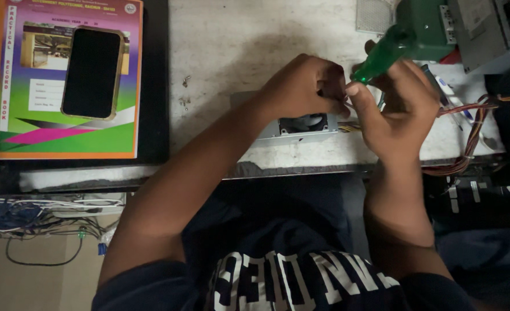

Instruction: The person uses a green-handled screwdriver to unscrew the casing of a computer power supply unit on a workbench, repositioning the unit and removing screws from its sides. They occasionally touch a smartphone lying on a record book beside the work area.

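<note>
A green-handled screwdriver (383, 55) is being gripped in the right hand (396, 109), fingers curled round the handle's lower end, the handle pointing toward 1 o'clock, thumb tip pressed near the handle's base. The left hand (304, 86) is being held curled w/ fingertips pinched together on sth small at the screwdriver's tip; what's pinched can't be told. Both hands are being kept over a grey metal box w/ a round fan opening (301, 128), prob. a PC power unit, lying on the pale, worn tabletop (232, 40) near its front edge, at approx 6 o'clock from the left hand. Coloured wires (474, 124) are being seen trailing from the box area toward 3 o'clock, off the table edge. At 9–10 o'clock from the hands, well apart, a colourful booklet (65, 138) is lying w/ a dark phone (92, 72) resting on top of it. At 1 o'clock, a green block (425, 26) & a grey metal case (482, 29) are sitting just beyond the screwdriver.
</note>
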